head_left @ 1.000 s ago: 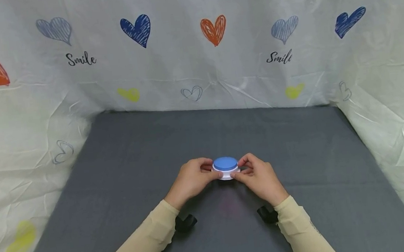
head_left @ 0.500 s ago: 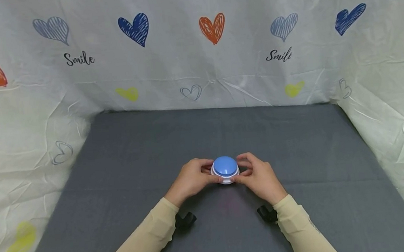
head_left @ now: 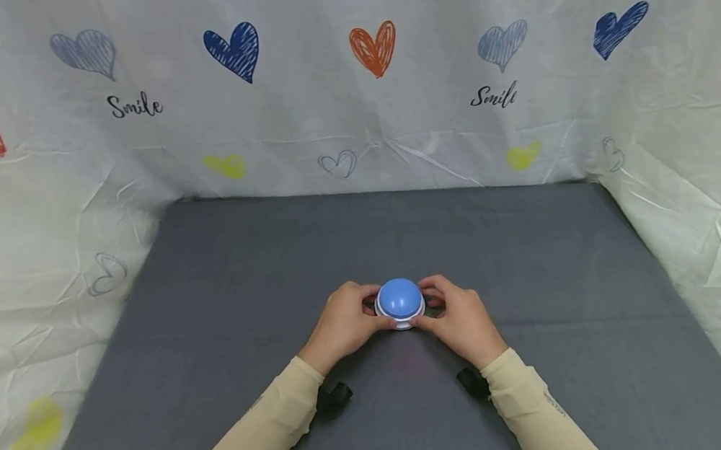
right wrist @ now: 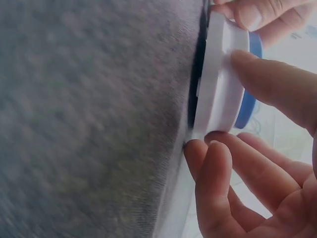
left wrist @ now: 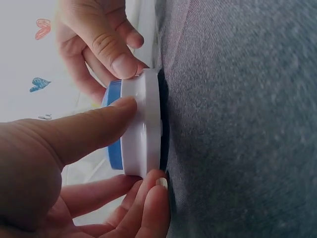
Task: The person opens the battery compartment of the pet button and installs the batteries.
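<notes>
A round push button with a domed blue top and a white base is held between both hands in the head view. My left hand grips its left side, thumb on the front of the white base and fingers round the edge. On the other side my right hand grips it too, with the thumb against the base. Both wrist views show the base close to the grey cloth, with a dark strip between them. Whether the underside touches the cloth I cannot tell.
Dark grey cloth covers the table. White sheeting printed with hearts and the word Smile hangs at the back and both sides. Black wrist mounts show below the sleeves.
The button's blue top has tipped toward the head camera and shows rounder than before. Both hands keep their hold and have barely moved.
</notes>
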`<action>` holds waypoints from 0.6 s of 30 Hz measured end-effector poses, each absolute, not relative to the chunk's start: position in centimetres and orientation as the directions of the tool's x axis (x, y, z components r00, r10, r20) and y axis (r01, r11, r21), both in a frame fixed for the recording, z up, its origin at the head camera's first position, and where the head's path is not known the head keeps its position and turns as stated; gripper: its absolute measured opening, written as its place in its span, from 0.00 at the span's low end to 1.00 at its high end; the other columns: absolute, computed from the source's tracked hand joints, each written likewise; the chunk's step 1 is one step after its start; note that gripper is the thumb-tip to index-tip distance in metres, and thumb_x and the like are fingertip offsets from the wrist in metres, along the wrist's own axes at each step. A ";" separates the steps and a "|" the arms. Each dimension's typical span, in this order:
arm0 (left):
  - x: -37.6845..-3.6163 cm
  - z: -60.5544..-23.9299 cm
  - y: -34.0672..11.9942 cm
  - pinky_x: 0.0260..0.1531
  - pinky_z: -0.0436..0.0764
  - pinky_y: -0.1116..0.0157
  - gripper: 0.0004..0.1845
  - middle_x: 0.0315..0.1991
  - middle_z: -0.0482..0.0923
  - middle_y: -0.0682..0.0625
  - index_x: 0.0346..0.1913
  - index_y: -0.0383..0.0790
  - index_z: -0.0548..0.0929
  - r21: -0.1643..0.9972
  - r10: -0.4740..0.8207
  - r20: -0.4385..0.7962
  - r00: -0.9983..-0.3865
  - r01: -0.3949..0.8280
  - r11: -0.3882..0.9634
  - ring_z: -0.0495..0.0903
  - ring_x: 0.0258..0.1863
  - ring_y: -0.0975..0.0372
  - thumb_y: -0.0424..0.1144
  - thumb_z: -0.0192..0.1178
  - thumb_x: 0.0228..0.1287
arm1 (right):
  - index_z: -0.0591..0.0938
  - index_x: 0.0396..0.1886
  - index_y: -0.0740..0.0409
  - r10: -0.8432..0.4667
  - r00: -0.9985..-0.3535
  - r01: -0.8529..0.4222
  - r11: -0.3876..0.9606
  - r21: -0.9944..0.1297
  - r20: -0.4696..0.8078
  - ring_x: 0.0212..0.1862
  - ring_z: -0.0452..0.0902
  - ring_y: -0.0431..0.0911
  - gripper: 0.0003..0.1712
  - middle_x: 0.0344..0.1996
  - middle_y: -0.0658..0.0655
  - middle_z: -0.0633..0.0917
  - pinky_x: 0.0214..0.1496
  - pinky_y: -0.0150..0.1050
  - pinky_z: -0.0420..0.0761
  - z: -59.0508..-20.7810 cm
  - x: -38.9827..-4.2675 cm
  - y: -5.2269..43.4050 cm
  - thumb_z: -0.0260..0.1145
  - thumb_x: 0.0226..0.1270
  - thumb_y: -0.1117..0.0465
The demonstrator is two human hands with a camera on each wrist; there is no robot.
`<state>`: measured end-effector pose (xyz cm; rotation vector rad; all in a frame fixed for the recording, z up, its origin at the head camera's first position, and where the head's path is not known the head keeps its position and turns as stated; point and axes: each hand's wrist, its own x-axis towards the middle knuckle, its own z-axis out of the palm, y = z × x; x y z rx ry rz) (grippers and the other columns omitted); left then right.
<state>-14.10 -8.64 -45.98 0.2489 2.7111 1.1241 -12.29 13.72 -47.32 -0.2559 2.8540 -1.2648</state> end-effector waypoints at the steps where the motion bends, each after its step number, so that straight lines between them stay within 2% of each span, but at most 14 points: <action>1: -14.0 -46.0 -8.7 0.41 0.82 0.63 0.32 0.46 0.81 0.47 0.66 0.40 0.87 0.701 0.228 -0.112 -0.967 0.086 0.708 0.79 0.40 0.62 0.44 0.83 0.59 | 0.85 0.62 0.50 -0.153 -0.986 -0.151 0.666 -0.731 0.063 0.53 0.92 0.48 0.31 0.56 0.54 0.93 0.50 0.47 0.91 -47.4 -12.2 13.6 0.86 0.60 0.54; 9: -13.2 -46.2 -8.6 0.40 0.79 0.61 0.34 0.56 0.79 0.44 0.75 0.38 0.79 0.619 0.293 -0.089 -0.952 0.178 0.765 0.77 0.39 0.61 0.45 0.76 0.70 | 0.86 0.61 0.51 -0.125 -0.986 -0.170 0.717 -0.676 0.115 0.50 0.91 0.49 0.32 0.53 0.54 0.93 0.54 0.51 0.89 -47.4 -11.2 13.2 0.88 0.58 0.52; 14: -13.0 -46.1 -8.4 0.44 0.80 0.58 0.34 0.59 0.78 0.43 0.76 0.38 0.77 0.608 0.308 -0.073 -0.948 0.203 0.767 0.77 0.40 0.60 0.44 0.74 0.71 | 0.86 0.60 0.53 -0.129 -0.983 -0.183 0.738 -0.650 0.130 0.48 0.91 0.49 0.31 0.51 0.55 0.94 0.52 0.50 0.89 -47.2 -11.2 13.2 0.87 0.58 0.52; 18: -12.9 -46.0 -8.5 0.50 0.83 0.54 0.35 0.62 0.78 0.42 0.78 0.38 0.76 0.596 0.315 -0.079 -0.946 0.208 0.776 0.81 0.46 0.57 0.44 0.73 0.73 | 0.87 0.60 0.53 -0.135 -0.983 -0.185 0.743 -0.644 0.128 0.47 0.91 0.49 0.32 0.51 0.56 0.94 0.51 0.50 0.89 -47.1 -11.3 13.1 0.88 0.58 0.52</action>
